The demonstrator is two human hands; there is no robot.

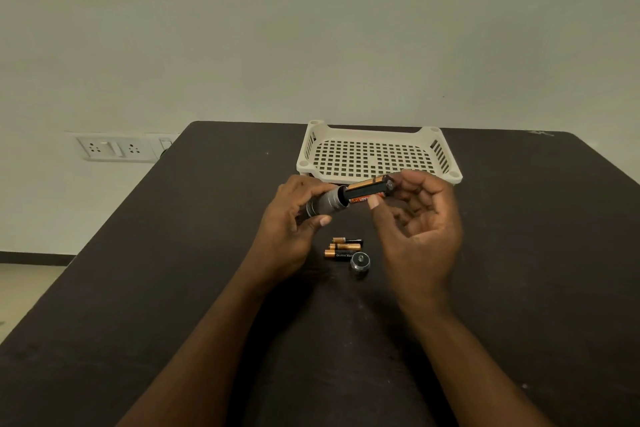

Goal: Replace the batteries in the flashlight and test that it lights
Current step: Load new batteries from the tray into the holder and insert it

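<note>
Holding the flashlight (323, 205) in your left hand (294, 218), you have your fingers curled round its silver body, up above the dark table (173, 288). The battery holder (369, 190) sticks halfway out of the open end, with orange and black batteries in it. Your right hand (420, 218) grips the far end of the holder; your thumb is under it, but I cannot tell just how your fingers sit on it.

From this one look I cannot tell if the holder is going in or coming out. Either way, keep it in a straight line with the tube. Do not tip it, or it may jam. Move it slowly. Keep your left hand tight so the tube does not turn.

Three loose batteries (343, 248) lie close together on the table, below your hands. The round end cap (360, 262) sits just beside them. A white basket (379, 149) stands behind your hands.
</note>
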